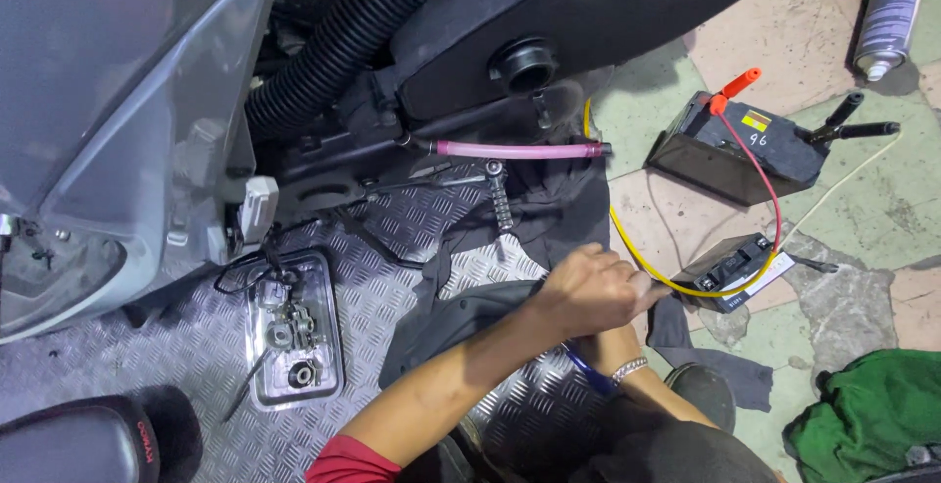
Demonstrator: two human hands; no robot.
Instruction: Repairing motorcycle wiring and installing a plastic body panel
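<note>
1. Far left, at nine o'clock, the grey body panel [118, 101] of a scooter fills the view, and down at seven o'clock a black seat edge [69, 444] pokes in.
2. Moving right, a clear plastic tray [294, 331] lies on the chequer-plate platform [196, 346], small metal parts scattered inside it.
3. Up at twelve o'clock, a black ribbed hose [333, 47] runs down beside a black engine cover [588, 13], with a pink tube [520, 150] lying level just below.
4. Centre now: the left hand [588, 292] is clenched over the edge of a dark cloth [461, 316] spread on the platform, knuckles up, right where a yellow cable [637, 258] passes.
5. The right hand is tucked under the left forearm; only its wrist with a metal bracelet [629, 368] shows, so I cannot tell how its fingers stand. A blue cord [588, 370] runs just beside it.
6. At three o'clock from the left hand, a small black battery [730, 267] sits on the tiled floor, near the knuckles, the yellow cable and a red lead [769, 199] curving to it.
7. Further up at two o'clock, a black charger box [735, 145] with an orange clip [735, 86].
8. Top right corner, a spray can [887, 18] lying down; bottom right, a green rag [872, 414].
</note>
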